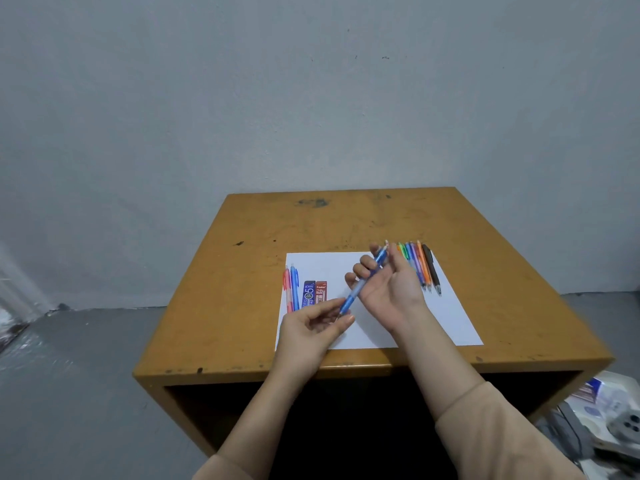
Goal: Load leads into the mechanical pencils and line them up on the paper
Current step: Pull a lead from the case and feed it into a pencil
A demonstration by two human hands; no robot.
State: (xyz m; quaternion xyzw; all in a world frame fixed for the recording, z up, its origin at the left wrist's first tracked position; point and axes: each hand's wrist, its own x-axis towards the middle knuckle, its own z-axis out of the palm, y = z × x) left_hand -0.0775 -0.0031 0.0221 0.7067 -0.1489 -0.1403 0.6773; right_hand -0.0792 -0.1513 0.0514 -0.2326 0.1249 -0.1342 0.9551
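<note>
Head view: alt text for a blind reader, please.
Left hand and right hand hold a blue mechanical pencil over white paper on a table. Two pencils and two lead cases lie at its left, more pencils at its right.

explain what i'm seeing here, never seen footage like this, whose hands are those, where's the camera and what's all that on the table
There is no machine here. A person is working with bare hands. The single picture comes from a wide-angle camera worn on their head, looking forward and down.

A white paper lies on the wooden table. At the paper's left edge lie two pencils, one red and one blue, with two lead cases beside them. At its far right a row of coloured pencils lies side by side.

The right hand grips the upper part of a blue mechanical pencil, held above the paper. The left hand pinches its lower end near the tip.
</note>
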